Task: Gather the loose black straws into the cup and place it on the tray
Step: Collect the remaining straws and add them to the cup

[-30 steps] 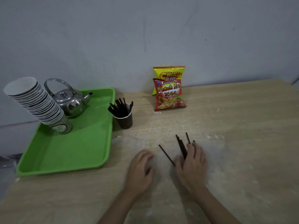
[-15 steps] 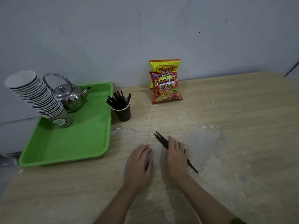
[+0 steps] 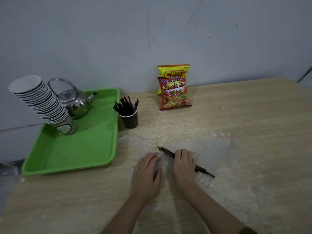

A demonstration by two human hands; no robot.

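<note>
The right hand (image 3: pixel 183 163) lies curled over a small bunch of loose black straws (image 3: pixel 166 152) on the desk (image 3: pixel 244 141), with its fingers bent around them. A second ago the straws were spread out and pointing away; now they sit close together in a slanted line, sticking out on both sides of the hand. The left hand (image 3: pixel 146 173) is still flat, open and empty just beside it. The cup (image 3: pixel 130 118) of straws stands right by the green tray (image 3: pixel 70 152), same as before.
</note>
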